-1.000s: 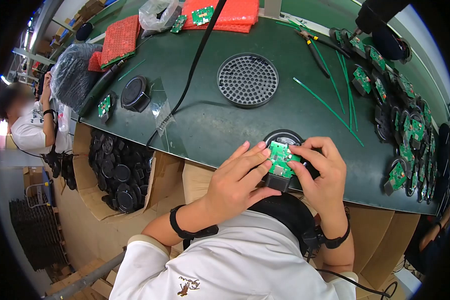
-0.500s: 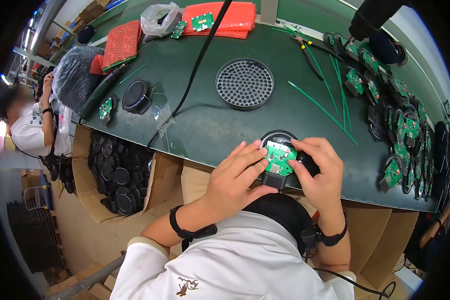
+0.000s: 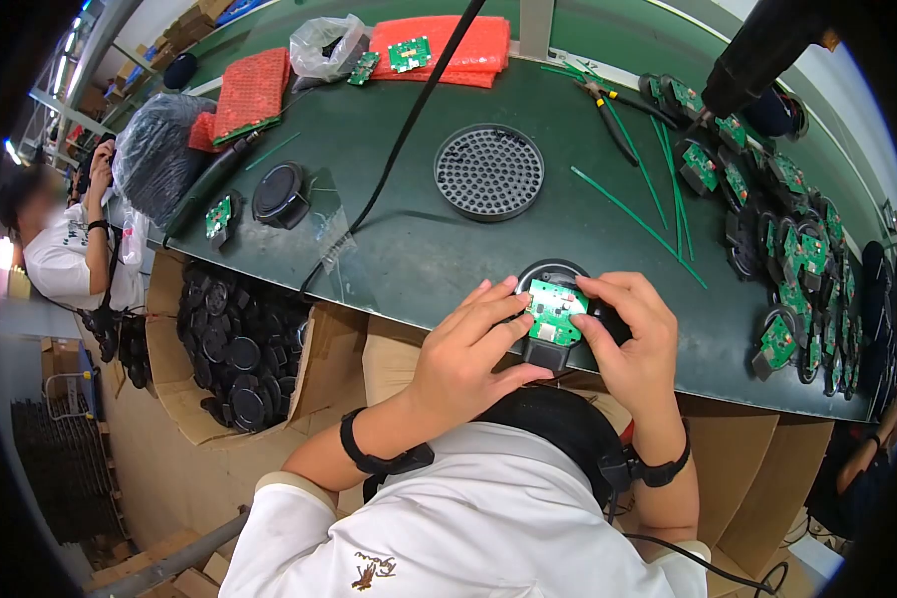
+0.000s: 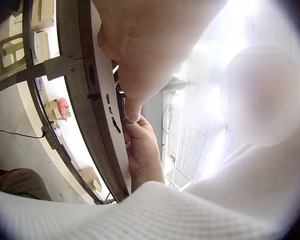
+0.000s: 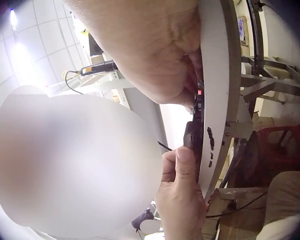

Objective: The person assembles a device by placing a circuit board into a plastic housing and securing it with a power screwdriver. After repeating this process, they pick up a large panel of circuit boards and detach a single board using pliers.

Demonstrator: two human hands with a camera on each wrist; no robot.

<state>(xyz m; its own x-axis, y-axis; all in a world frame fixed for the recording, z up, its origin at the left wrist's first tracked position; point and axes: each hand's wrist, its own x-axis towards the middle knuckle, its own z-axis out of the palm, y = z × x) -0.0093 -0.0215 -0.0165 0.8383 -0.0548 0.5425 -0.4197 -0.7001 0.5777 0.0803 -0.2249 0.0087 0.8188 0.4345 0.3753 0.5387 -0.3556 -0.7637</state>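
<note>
At the table's front edge in the head view, a green circuit board [image 3: 556,311] sits on a round black housing [image 3: 551,267] with a black block at its near end. My left hand [image 3: 468,351] holds this unit from the left, fingertips on the board's left edge and thumb at the block. From the right, my right hand [image 3: 636,334] grips it, thumb and fingers along the board's right side. The right wrist view shows the left thumb against the black block [image 5: 190,135]; the right fingertips are largely hidden there.
A round perforated dish [image 3: 489,171] lies ahead, with pliers [image 3: 613,125] and green strips [image 3: 640,227] to its right. Several similar board units [image 3: 802,254] are heaped at far right, under a hanging electric screwdriver [image 3: 752,65]. A carton [image 3: 326,364] of black housings stands front left.
The head view has shifted slightly, and the hanging screwdriver appears lower than half a second ago. Both hands keep their hold on the unit with almost no movement.
</note>
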